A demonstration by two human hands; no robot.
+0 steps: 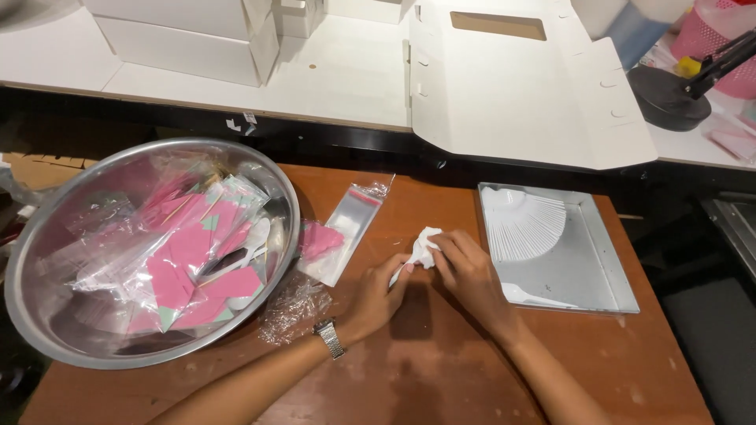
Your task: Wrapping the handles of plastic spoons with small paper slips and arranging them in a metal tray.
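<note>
Brown table (441, 370) — both hands (left (378, 295), right (468, 271)) pinch white tissue (424, 248)

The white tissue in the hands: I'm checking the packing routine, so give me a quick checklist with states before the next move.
1. White tissue held by both hands: ok.
2. Left hand grip on the tissue's lower edge: ok.
3. Right hand grip on its right side: ok.
4. Clear sleeve lying within reach beside the bowl: ok.
5. Tissue folded flat: not ok, crumpled.
6. White plastic pieces fanned in the metal tray: ok.
</note>
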